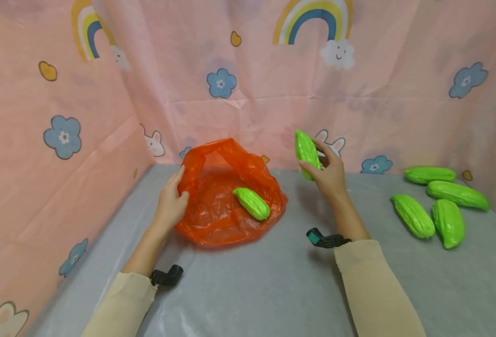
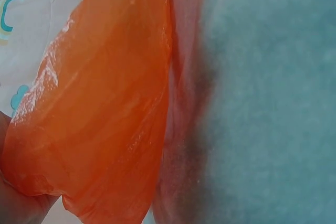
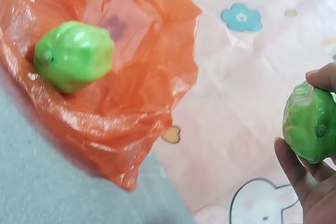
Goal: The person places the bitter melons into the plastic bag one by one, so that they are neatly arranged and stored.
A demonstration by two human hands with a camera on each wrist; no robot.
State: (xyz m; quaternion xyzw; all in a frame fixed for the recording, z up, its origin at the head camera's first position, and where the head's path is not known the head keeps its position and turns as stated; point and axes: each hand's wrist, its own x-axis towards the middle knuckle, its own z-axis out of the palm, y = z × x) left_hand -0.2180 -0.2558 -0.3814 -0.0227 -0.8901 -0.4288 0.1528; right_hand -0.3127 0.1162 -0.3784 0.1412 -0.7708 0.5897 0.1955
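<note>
An orange-red plastic bag [image 1: 214, 234] lies with its mouth spread, and one green ridged vegetable [image 1: 253, 204] rests inside it. My left hand [image 1: 173, 201] pinches the bag's left rim between thumb and fingers; the left wrist view shows the bag's side [image 2: 105, 93] against the hand [image 2: 21, 198]. To the right of the bag, my right hand [image 1: 329, 171] holds another green vegetable [image 1: 307, 152] in the air above the table. In the right wrist view that vegetable [image 3: 310, 124] sits between thumb and fingers, apart from the bag [image 3: 163, 56].
Several green vegetables [image 1: 413, 216] lie grouped on the grey table [image 1: 264, 290] at the right. A pink patterned cloth [image 1: 248, 117] rises behind the table and along its left side. Each wrist wears a black strap device [image 1: 325, 239].
</note>
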